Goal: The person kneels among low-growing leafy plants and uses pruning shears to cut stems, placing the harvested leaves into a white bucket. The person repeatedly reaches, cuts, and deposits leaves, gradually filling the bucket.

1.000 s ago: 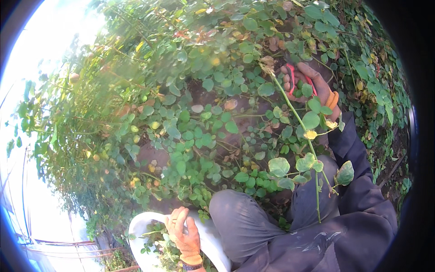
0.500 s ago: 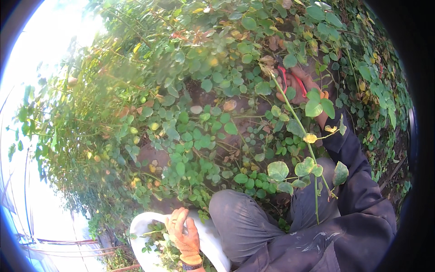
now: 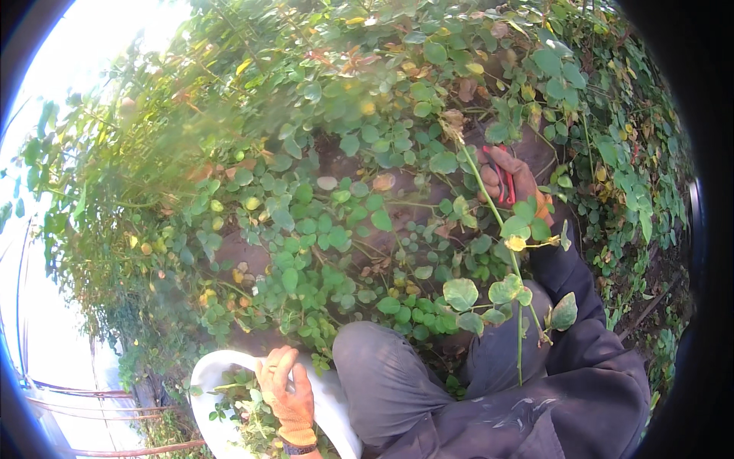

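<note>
My right hand (image 3: 520, 182), in a worn orange glove, is wrapped round red-handled pruning shears (image 3: 505, 177) among the leaves; leaves and shadow obscure the blades. Just left of it, a long green stem (image 3: 489, 191) with a dried brown head (image 3: 453, 125) slants across the view toward my lap. Yellowing leaves (image 3: 460, 294) hang on its lower part. At the lower left my left hand (image 3: 287, 394), also in an orange glove, has its bent fingers over the rim of a white tub (image 3: 336, 405). Leafy cuttings (image 3: 252, 413) lie inside the tub.
Dense leafy bushes (image 3: 329, 237) spread in front of me and to both sides, with brown soil (image 3: 344, 164) showing between them. My bent knees (image 3: 386, 359) are close to the foliage. Reddish-brown rods (image 3: 145, 450) run along the lower left, beside a bright background.
My right hand with the pruning shears has drawn back toward me, away from the stem's dried head. The view has shifted slightly; my left hand stays at the tub.
</note>
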Tool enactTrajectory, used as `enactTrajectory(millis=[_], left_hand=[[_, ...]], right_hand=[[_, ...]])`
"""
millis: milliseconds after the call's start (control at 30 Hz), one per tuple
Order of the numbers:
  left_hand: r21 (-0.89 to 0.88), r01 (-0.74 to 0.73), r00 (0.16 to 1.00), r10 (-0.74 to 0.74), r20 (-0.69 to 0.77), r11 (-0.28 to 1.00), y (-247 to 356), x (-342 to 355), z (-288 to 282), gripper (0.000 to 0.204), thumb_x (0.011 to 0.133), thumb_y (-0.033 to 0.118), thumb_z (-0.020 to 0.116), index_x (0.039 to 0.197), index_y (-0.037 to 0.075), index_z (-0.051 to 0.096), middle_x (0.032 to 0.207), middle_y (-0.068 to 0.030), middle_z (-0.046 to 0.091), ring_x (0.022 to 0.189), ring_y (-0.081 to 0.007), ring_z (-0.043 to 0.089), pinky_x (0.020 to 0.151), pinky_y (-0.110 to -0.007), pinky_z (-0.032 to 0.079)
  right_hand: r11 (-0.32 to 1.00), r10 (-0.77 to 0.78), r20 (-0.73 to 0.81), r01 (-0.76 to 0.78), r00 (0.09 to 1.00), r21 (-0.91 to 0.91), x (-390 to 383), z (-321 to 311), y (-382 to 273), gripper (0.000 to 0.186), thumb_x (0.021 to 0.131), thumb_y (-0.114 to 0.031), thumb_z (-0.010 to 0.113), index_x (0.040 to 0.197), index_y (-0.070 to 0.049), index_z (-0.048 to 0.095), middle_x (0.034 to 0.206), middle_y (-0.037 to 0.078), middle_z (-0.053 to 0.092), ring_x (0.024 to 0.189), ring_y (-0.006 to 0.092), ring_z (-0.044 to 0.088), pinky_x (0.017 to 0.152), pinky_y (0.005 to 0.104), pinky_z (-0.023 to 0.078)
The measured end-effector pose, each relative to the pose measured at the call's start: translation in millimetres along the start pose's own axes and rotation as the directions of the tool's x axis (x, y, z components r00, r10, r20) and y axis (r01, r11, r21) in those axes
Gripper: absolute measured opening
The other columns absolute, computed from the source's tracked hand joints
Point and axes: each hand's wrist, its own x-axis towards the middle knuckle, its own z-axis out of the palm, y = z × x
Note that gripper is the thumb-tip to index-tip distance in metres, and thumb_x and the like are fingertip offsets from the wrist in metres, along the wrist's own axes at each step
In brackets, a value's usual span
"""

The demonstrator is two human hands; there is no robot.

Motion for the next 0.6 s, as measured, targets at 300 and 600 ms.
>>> enactTrajectory(millis=[300,600], left_hand=[[-0.015,0.061,0.998,-0.061,0.007,0.998,9.7,8.2,-9.2,0.037,0.094,-0.002,0.071,0.130,0.004,0.074,0.127,-0.0145,0.077,0.122,-0.0341,0.072,0.120,-0.052,0.045],[-0.673,-0.096,0.994,0.100,-0.033,0.733,120.5,180.6,-15.1,0.046,0.108,0.006,0.064,0.153,-0.006,0.061,0.150,-0.0198,0.069,0.138,-0.0296,0.067,0.119,-0.042,0.052]], right_hand=[[0.982,0.019,0.073,-0.005,0.997,-0.188,-70.8,37.9,-27.2,0.053,0.104,-0.032,0.072,0.141,0.005,0.065,0.093,0.016,0.075,0.079,0.0256,0.075,0.072,0.0389,0.061],[0.996,0.027,0.226,-0.008,0.974,-0.084,-136.6,106.6,-39.8,0.055,0.100,-0.027,0.074,0.143,0.005,0.064,0.094,0.018,0.076,0.082,0.0274,0.075,0.076,0.0381,0.061]])
